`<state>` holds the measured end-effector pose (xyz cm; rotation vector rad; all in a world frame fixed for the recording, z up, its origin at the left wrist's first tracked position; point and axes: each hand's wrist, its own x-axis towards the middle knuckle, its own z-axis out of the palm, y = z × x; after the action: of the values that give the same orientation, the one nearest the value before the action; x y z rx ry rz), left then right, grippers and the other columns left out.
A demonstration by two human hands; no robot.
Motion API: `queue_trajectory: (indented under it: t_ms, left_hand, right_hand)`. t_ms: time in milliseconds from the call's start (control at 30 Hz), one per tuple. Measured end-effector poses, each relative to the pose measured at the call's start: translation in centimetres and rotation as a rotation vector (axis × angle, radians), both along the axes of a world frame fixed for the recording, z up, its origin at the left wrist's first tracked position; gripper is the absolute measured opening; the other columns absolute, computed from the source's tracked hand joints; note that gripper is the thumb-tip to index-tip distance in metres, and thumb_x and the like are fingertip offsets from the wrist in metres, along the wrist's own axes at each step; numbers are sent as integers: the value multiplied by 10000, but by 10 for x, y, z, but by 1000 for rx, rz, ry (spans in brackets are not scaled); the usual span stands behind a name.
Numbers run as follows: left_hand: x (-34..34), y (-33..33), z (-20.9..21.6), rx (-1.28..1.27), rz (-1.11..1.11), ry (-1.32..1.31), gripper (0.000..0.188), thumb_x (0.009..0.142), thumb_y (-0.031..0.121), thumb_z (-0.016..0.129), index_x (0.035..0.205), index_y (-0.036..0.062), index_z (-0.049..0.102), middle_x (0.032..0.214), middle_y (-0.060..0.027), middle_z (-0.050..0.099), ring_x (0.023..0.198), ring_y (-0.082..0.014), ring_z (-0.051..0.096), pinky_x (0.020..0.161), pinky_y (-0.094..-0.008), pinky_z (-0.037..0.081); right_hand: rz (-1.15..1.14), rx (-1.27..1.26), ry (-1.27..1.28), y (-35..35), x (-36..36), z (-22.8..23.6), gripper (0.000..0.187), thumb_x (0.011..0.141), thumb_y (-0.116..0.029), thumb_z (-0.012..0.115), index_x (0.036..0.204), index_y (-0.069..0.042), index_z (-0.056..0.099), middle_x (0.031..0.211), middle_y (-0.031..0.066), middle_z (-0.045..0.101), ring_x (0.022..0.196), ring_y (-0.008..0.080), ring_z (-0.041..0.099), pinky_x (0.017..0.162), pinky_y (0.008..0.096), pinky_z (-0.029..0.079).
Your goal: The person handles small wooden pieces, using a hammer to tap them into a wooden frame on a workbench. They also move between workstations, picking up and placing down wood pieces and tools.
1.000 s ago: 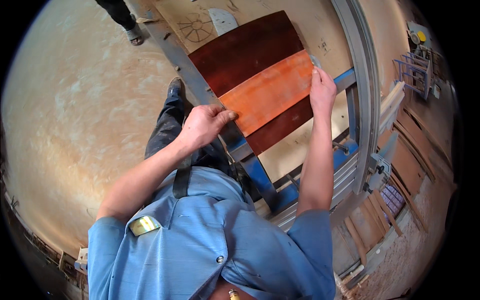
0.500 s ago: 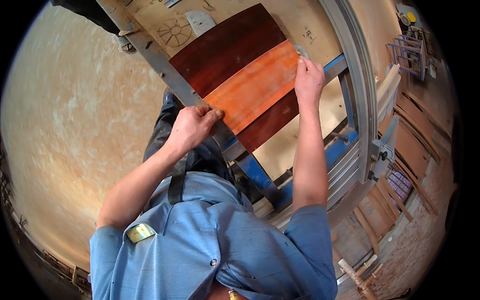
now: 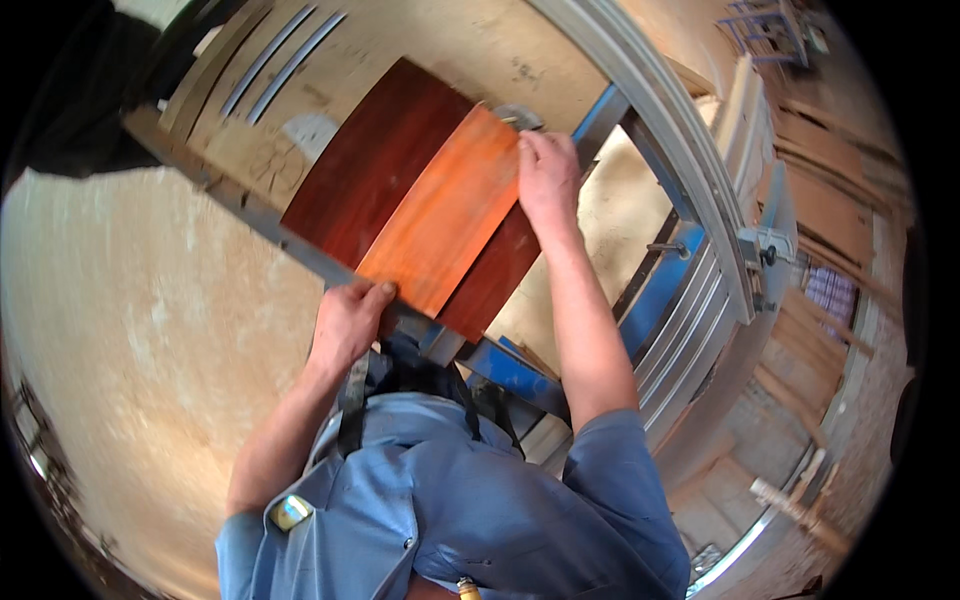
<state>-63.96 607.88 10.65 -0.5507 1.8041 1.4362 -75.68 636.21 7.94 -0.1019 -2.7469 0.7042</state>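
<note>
An orange wooden board (image 3: pixel 445 215) lies across a darker red-brown wooden panel (image 3: pixel 375 165), which shows on both sides of it. My left hand (image 3: pixel 350 322) is closed on the board's near left end, thumb on top and fingers below, hidden. At the other end my right hand (image 3: pixel 550 182) pinches the board's far right corner between thumb and fingers. Both wooden pieces rest on a pale, marked worktop (image 3: pixel 460 50) with a metal edge.
A person in dark clothes (image 3: pixel 85 90) stands at the far left. Two metal strips (image 3: pixel 295 65) lie on the worktop. Along the right runs a metal guide rail (image 3: pixel 665 100), with a blue frame (image 3: pixel 665 285) beside it. Wooden boards (image 3: pixel 820 200) lean farther right.
The whole view has swung, and the boards and both hands now appear farther left. More of the person at the far left shows. Both hands keep their hold on the orange board.
</note>
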Motion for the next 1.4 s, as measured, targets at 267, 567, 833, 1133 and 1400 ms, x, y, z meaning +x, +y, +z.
queue_trajectory:
  t_ms: [267, 567, 833, 1133, 1400]
  left_hand:
    - [-7, 3, 14, -28, -68, 3, 336, 962, 288, 593, 820, -4, 676, 650, -72, 657, 561, -130, 584, 539, -276, 469]
    - [-11, 1, 17, 10, -40, -103, 338, 979, 284, 578, 855, -14, 681, 701, -75, 685, 629, -135, 629, 594, -276, 500]
    - [-20, 4, 25, -37, -72, -196, 341, 983, 261, 558, 834, -18, 683, 721, -83, 690, 667, -140, 641, 630, -275, 507]
    - [-32, 12, 37, -49, -57, -319, 316, 986, 231, 556, 864, -29, 690, 731, -87, 693, 659, -130, 635, 628, -265, 500]
    - [-28, 6, 31, -34, -35, -332, 306, 991, 226, 561, 882, -31, 687, 746, -103, 696, 662, -153, 648, 619, -272, 515]
  right_hand:
    - [-59, 32, 51, 4, 4, 7, 117, 859, -201, 685, 883, -86, 685, 908, 80, 631, 925, 293, 581, 833, 430, 451]
    - [-80, -46, 106, 7, 6, 3, 115, 791, -175, 747, 845, -99, 679, 853, 43, 597, 873, 257, 564, 817, 405, 428]
    - [-50, -116, 82, 13, 4, 5, 123, 798, -162, 734, 854, -72, 674, 852, 41, 585, 855, 238, 558, 825, 392, 427]
    - [-45, -179, 69, 16, 1, 5, 132, 756, -104, 759, 848, -60, 675, 840, 37, 602, 832, 232, 582, 813, 385, 448]
    - [-24, -216, 52, 19, 1, 5, 135, 776, -130, 743, 871, -60, 678, 875, 42, 599, 871, 233, 577, 851, 382, 449]
